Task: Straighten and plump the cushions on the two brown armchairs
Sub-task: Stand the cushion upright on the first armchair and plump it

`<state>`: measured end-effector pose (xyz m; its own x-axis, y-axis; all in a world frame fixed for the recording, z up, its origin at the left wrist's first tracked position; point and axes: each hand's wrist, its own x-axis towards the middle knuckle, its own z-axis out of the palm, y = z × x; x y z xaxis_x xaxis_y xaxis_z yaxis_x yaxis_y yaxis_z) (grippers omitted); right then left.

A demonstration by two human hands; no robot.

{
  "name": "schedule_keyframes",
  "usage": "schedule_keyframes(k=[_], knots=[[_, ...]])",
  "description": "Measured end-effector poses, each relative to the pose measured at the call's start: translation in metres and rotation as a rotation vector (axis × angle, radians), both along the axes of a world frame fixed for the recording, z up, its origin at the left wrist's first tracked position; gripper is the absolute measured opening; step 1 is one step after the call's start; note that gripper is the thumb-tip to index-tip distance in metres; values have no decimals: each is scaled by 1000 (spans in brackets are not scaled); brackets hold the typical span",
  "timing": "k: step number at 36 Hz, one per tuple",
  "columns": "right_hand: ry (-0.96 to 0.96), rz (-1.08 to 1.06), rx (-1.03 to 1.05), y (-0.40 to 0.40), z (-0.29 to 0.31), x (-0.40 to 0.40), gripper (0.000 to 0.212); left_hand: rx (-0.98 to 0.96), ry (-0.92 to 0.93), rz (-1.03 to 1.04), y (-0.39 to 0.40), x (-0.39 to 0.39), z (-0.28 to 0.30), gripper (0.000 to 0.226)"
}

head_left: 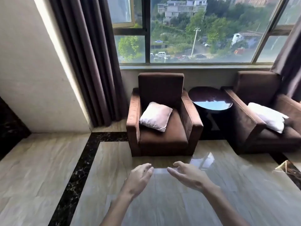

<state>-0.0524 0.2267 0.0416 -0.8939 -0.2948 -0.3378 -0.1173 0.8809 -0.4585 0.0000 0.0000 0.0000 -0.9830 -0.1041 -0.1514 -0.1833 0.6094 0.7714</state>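
Two brown armchairs stand under the window. The left armchair [163, 128] holds a white cushion [155, 116] lying askew against its left arm and backrest. The right armchair [249, 121] is partly cut off by the frame edge; a white cushion [270, 117] lies tilted across its seat. My left hand [138, 180] and my right hand [187, 175] are held out over the floor in front of the left armchair, palms facing each other, fingers apart, holding nothing. Both hands are well short of the chair.
A round dark glossy side table [210, 99] stands between the armchairs. Dark curtains [91, 62] hang at the left and right of the window. The tiled floor [48, 168] has a black marble border strip. A small object [285, 167] lies at the right edge.
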Motion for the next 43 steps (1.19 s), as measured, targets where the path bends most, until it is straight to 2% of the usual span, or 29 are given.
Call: schedule_keyframes(k=[3,6,8,12,18,22,23,25,28,31,36,40,43], knots=[[52,-54,-118,-6,-4,-8,73,155,40,50,-16,-7,10,18],[70,-154,-356,-14,-6,-17,44,287,3,65,-35,-17,16,18],[103,-215,-449,-19,-6,-26,35,375,-30,91,-45,-26,13,26],[104,-292,-535,-25,-12,-48,45,494,-24,158,-54,-44,7,49],[48,-330,-599,-28,-21,-99,61,548,-60,185,-51,-90,1,53],[20,-323,-635,-22,-35,-150,89,546,-90,214,-44,-139,-12,59],[7,-324,-639,-20,-40,-164,87,544,-101,224,-41,-154,-16,60],[-33,-331,-642,-13,-50,-195,71,551,-120,241,-32,-185,-22,61],[-66,-345,-658,0,-64,-244,67,571,-167,260,-18,-234,-30,61],[-93,-362,-662,15,-72,-293,61,560,-225,249,-1,-284,-32,46],[-112,-337,-633,37,-75,-372,62,550,-240,290,22,-355,-33,37],[-123,-315,-618,46,-72,-443,64,534,-223,330,29,-408,-34,8],[-117,-299,-612,44,-70,-486,64,533,-213,375,24,-443,-35,13]])
